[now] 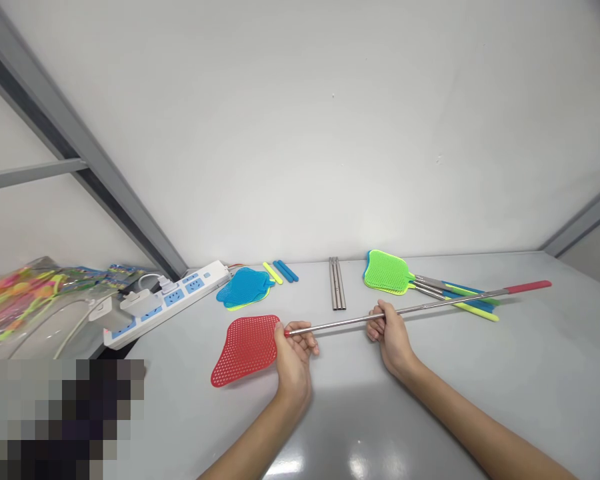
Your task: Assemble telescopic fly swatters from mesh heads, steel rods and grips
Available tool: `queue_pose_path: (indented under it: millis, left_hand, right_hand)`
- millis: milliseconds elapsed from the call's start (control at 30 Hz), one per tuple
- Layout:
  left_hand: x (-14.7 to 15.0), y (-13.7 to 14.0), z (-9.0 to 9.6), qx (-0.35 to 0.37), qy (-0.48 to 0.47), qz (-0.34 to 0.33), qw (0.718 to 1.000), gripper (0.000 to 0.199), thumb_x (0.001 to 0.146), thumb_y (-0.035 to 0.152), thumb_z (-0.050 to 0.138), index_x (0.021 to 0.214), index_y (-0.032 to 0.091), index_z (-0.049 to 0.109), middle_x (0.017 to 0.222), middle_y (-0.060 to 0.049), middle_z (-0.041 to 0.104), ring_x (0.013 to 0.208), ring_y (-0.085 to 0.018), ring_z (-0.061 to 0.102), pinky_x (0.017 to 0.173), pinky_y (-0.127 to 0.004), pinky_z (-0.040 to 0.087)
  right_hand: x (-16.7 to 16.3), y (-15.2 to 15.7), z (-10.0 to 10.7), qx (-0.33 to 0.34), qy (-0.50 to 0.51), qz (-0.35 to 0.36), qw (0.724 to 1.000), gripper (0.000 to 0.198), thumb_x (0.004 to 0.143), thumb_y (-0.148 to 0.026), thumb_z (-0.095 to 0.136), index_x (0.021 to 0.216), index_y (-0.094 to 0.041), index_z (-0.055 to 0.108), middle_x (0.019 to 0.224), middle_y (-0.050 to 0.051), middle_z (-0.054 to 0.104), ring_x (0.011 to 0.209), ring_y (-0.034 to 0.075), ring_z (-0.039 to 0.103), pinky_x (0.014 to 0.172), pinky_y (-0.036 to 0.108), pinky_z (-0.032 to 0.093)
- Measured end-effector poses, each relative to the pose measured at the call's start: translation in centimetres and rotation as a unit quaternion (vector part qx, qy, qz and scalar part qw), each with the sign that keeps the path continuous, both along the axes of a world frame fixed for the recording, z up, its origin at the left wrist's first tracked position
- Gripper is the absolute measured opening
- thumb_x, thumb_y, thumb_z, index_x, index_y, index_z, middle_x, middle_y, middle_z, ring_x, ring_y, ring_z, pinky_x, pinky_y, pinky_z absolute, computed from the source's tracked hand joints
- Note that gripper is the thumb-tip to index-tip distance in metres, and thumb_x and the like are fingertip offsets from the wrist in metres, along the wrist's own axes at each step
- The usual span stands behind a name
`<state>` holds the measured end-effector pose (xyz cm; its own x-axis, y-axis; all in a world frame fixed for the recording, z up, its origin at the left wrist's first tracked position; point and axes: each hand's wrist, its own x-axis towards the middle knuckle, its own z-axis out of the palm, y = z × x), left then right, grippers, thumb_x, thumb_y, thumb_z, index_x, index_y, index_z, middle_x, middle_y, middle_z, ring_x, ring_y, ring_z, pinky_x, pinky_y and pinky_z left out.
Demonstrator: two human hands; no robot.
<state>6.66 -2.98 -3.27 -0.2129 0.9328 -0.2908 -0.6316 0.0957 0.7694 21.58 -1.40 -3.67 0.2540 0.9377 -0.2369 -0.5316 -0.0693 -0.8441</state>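
Note:
A red fly swatter (247, 348) with a long, extended metal rod and a red grip lies across both my hands, above the grey table. My left hand (295, 353) pinches it where the perforated head meets the rod. Further along the rod, my right hand (390, 333) is closed around the metal. The red grip end points to the right, past a pile of swatters with green heads (387, 272) and metal rods. Behind my hands, several bare metal rods (337, 283) lie side by side on the table.
Blue swatter heads (245, 287) lie at the back left, near a yellow grip (273, 273) and blue grips (285, 271). A white power strip (165, 303) with chargers plugged in sits left of them. Plastic-bagged colourful items (25, 293) are at the far left. A wall (330, 133) rises behind.

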Motion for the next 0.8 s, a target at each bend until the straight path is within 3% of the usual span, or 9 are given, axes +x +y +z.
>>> queue_pose_path:
  millis: [800]
  left_hand:
    - [-0.08, 0.17, -0.16, -0.004, 0.011, -0.005, 1.000, 0.041, 0.076, 0.047, 0.033, 0.062, 0.014, 0.053, 0.040, 0.001, 0.044, 0.038, -0.010, 0.043, 0.041, -0.022, 0.035]
  right_hand:
    - [0.00, -0.05, -0.15, 0.012, 0.013, 0.008, 1.000, 0.037, 0.074, -0.032, 0.042, 0.042, -0.019, 0.026, 0.039, -0.007, 0.022, 0.035, 0.007, 0.027, 0.039, 0.024, 0.022]
